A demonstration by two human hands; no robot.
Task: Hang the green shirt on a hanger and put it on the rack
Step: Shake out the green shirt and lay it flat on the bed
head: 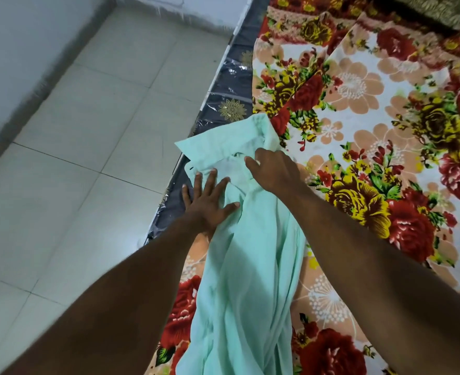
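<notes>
A pale mint-green shirt (250,266) lies crumpled lengthwise along the left edge of the bed, its collar end farthest from me. My left hand (209,198) rests flat on the shirt below the collar, fingers spread. My right hand (272,169) lies over the collar area, fingers curled down into the fabric; whether they pinch it is hidden. No hanger and no rack are in view.
The bed carries a floral blanket (372,117) in red, yellow and peach. A dark plastic-wrapped mattress edge (228,104) shows along its left side. Pale floor tiles (88,158) stretch to the left, up to a light wall (12,50). An olive patterned cushion (434,9) sits at the top right.
</notes>
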